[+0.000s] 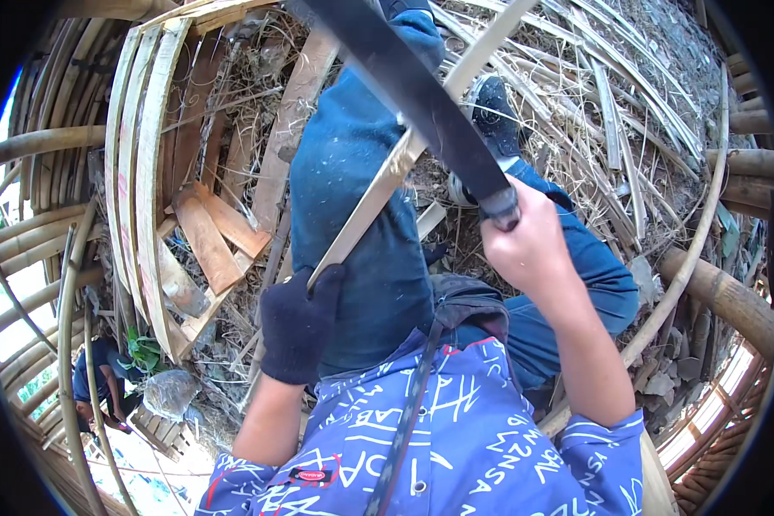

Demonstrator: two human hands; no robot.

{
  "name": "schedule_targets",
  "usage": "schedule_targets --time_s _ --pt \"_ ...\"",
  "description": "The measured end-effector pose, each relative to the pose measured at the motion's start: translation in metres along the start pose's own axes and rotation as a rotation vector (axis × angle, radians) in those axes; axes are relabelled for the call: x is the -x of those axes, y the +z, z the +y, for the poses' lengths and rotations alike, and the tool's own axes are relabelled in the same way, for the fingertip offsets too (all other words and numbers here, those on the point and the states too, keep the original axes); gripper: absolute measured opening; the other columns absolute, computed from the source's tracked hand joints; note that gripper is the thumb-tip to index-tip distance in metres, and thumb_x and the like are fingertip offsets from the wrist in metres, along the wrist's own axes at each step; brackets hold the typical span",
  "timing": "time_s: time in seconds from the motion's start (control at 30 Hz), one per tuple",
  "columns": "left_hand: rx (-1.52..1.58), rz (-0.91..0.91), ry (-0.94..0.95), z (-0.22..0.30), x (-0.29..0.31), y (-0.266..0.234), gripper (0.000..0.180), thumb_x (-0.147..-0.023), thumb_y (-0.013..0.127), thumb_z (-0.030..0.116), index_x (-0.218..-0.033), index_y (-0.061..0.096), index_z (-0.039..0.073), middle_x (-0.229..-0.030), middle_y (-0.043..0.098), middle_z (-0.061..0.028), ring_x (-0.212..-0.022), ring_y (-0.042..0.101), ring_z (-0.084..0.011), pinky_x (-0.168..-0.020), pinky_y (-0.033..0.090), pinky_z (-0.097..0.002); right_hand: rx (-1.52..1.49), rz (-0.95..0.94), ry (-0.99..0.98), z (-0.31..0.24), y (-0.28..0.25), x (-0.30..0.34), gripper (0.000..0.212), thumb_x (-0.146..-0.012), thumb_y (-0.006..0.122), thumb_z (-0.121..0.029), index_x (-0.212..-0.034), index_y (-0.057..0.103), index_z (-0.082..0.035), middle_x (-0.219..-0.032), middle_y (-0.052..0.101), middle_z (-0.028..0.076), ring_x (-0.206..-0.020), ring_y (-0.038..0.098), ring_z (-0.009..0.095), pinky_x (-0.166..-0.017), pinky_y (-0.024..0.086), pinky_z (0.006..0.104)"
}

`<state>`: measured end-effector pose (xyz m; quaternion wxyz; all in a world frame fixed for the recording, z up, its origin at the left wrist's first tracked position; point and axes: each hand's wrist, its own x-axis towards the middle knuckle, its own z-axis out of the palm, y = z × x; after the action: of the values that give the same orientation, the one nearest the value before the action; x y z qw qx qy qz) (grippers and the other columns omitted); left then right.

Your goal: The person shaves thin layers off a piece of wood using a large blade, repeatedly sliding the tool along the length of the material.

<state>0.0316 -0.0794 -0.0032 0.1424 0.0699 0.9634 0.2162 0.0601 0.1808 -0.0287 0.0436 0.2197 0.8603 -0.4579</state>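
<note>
A long, pale bamboo strip (363, 219) slants up and to the right across my jeans. My left hand (297, 327), in a dark knitted glove, is closed round its near end. My bare right hand (531, 236) grips the short handle of a machete (421, 99). The broad dark blade points up and left, crossing over the strip. Near that crossing the strip's surface looks rough and shaved. The blade hides part of the strip, and its far end is cut off by the picture's edge.
At the left stands a slatted wooden frame (150, 172) with loose brown boards (205, 241). Split bamboo strips and shavings (611, 112) litter the ground at upper right. A thick bamboo pole (731, 301) lies at right. Another person (103, 378) bends down at lower left.
</note>
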Motion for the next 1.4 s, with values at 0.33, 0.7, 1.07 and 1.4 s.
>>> schedule_targets --time_s 0.33,0.7,1.07,1.4 --pt "0.033 0.018 0.007 -0.006 -0.001 -0.001 0.04 -0.083 0.065 0.037 -0.064 0.062 0.002 -0.052 0.053 -0.019 -0.048 0.055 -0.0374 -0.045 0.039 -0.043 -0.065 0.0 0.049 -0.005 -0.024 -0.006 0.021 -0.07 0.05 0.0 -0.089 0.06 0.004 -0.066 0.059 0.021 -0.061 0.059 0.035 -0.06 0.047 0.0365" --pt "-0.063 0.061 0.058 0.001 -0.002 0.003 0.04 -0.084 0.064 0.037 -0.063 0.062 0.004 -0.052 0.053 -0.0196 -0.049 0.056 -0.038 -0.047 0.042 -0.044 -0.019 0.001 0.224 -0.004 -0.025 -0.005 0.027 -0.071 0.051 -0.002 -0.095 0.062 0.003 -0.077 0.062 0.027 -0.077 0.061 0.044 -0.07 0.049 0.0435" --pt "-0.114 0.098 0.08 -0.009 0.003 0.009 0.039 -0.084 0.064 0.038 -0.065 0.063 0.004 -0.053 0.054 -0.0205 -0.05 0.056 -0.0388 -0.047 0.043 -0.0446 -0.086 0.034 0.059 -0.004 0.011 0.008 0.027 -0.069 0.056 -0.007 -0.094 0.062 0.001 -0.078 0.063 0.025 -0.077 0.064 0.038 -0.071 0.049 0.0412" --pt "-0.036 0.087 0.024 -0.005 -0.003 0.003 0.036 -0.085 0.063 0.035 -0.069 0.065 0.003 -0.054 0.055 -0.0211 -0.052 0.057 -0.0387 -0.048 0.043 -0.0444 -0.003 0.045 0.018 -0.008 -0.008 0.0 0.028 -0.069 0.054 -0.003 -0.095 0.061 0.003 -0.07 0.061 0.025 -0.072 0.062 0.041 -0.067 0.049 0.0426"
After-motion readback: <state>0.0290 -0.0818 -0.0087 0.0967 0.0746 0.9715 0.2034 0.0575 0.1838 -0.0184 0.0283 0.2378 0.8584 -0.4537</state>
